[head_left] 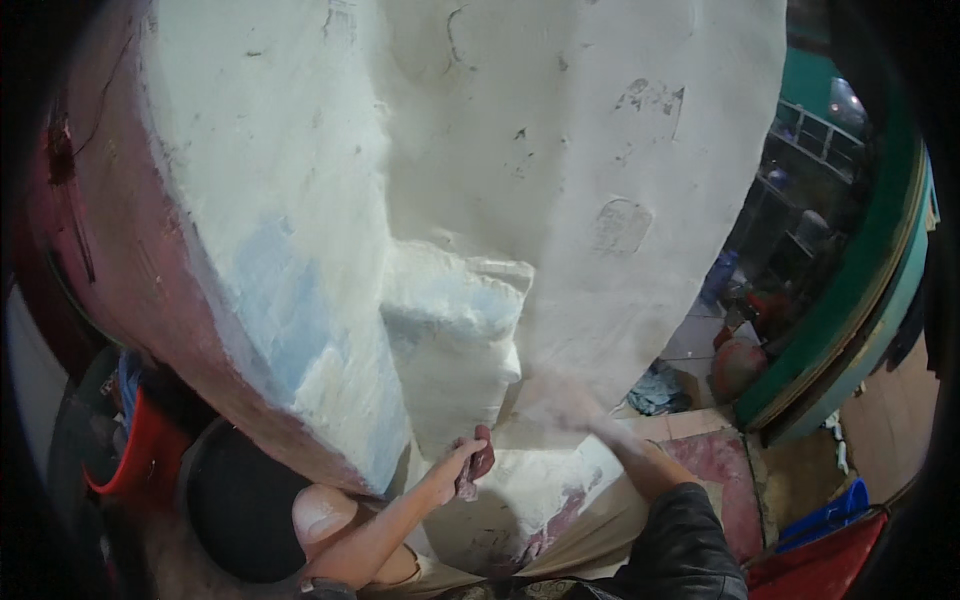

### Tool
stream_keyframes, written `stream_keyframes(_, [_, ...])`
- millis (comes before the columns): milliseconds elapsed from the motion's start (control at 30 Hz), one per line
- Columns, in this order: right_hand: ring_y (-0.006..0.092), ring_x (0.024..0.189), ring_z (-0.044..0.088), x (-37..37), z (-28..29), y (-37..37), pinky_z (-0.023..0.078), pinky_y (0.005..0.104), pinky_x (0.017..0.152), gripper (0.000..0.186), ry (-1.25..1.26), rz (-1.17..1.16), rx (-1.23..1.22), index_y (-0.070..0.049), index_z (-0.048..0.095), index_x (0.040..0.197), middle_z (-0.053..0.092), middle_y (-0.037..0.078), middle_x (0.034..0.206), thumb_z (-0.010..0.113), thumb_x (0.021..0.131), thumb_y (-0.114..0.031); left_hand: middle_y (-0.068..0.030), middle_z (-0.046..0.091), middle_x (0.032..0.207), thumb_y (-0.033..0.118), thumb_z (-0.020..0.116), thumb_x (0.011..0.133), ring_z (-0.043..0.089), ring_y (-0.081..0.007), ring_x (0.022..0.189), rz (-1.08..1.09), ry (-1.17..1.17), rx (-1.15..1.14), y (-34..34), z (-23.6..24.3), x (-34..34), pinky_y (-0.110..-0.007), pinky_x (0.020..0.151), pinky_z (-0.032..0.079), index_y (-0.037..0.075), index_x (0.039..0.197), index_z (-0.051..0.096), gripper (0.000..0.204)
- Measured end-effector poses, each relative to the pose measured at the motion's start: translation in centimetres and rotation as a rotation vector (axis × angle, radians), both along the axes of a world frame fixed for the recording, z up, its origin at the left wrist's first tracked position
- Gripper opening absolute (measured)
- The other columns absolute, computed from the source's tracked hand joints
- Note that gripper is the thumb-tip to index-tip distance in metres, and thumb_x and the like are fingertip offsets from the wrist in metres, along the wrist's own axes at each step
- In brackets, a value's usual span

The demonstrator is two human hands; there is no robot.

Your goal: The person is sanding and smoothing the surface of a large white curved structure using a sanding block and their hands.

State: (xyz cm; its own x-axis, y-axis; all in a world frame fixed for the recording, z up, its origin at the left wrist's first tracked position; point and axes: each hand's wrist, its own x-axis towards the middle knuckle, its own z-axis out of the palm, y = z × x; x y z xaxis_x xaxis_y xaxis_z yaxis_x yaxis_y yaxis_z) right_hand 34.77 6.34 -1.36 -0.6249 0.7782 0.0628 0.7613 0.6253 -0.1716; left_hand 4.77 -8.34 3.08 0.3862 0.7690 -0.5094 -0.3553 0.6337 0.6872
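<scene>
In front of me rises a white plastered wall (470,130) with scuffs, pale blue patches and an inner corner. A block-like plastered step (450,330) juts out low in that corner. My left hand (458,472) is closed around a small reddish-brown folded piece (484,455), whose exact kind I cannot make out. It is held just below the step. My right hand (560,402) is at the lower wall right of the step, smeared by motion. Its fingers, and anything in them, cannot be made out. Below both hands lies a whitish surface with purple-red stains (560,520).
At the left stand a black round container (245,510) and a red bucket (150,440). Green curved panels (850,350) lean at the right, near a blue basin (825,515) and a crumpled grey-blue plastic bag (658,390). My bare knee (325,515) is close to the wall's bottom edge.
</scene>
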Motion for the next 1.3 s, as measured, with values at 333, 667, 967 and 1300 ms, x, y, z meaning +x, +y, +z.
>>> stream_keyframes(333, [0.0334, 0.125, 0.039, -12.2, 25.8, -4.2, 0.035, 0.0456, 0.097, 0.066, 0.495, 0.286, 1.008, -0.011, 0.039, 0.134, 0.033, 0.016, 0.142, 0.064, 0.077, -0.034, 0.0027, 0.053, 0.075, 0.033, 0.066, 0.080, 0.051, -0.0077, 0.063, 0.132, 0.102, 0.108, -0.6, 1.5, -1.1, -0.025, 0.056, 0.045, 0.013, 0.086, 0.052, 0.024])
stream_keyframes(667, [0.0390, 0.127, 0.036, -14.1, 25.2, -3.2, 0.034, 0.0466, 0.103, 0.064, 0.415, 0.540, 0.640, -0.009, 0.034, 0.134, 0.029, 0.022, 0.143, 0.060, 0.083, -0.039, 0.0041, 0.047, 0.067, 0.031, 0.062, 0.082, 0.044, -0.0062, 0.058, 0.075, 0.100, 0.166, -1.8, 2.8, 0.1, -0.023, 0.051, 0.034, 0.014, 0.072, 0.050, 0.024])
stream_keyframes(967, [0.0378, 0.129, 0.033, -18.0, 26.4, -2.8, 0.032, 0.0465, 0.104, 0.073, 0.530, 0.568, 0.572, -0.008, 0.024, 0.139, 0.027, 0.019, 0.144, 0.060, 0.083, -0.038, 0.0019, 0.047, 0.066, 0.034, 0.059, 0.084, 0.047, -0.0082, 0.057, -0.106, -0.018, 0.289, -0.1, -0.9, -0.4, -0.024, 0.046, 0.035, 0.013, 0.082, 0.050, 0.023])
stream_keyframes(1300, [0.0345, 0.125, 0.038, -20.5, 27.9, -4.2, 0.031, 0.0445, 0.104, 0.069, 0.547, 0.537, 0.508, -0.006, 0.029, 0.140, 0.039, 0.020, 0.136, 0.052, 0.086, -0.043, 0.0000, 0.046, 0.059, 0.029, 0.054, 0.087, 0.044, -0.0102, 0.049, 0.029, 0.126, 0.214, -1.3, 1.6, 0.5, -0.026, 0.043, 0.037, 0.010, 0.073, 0.048, 0.024])
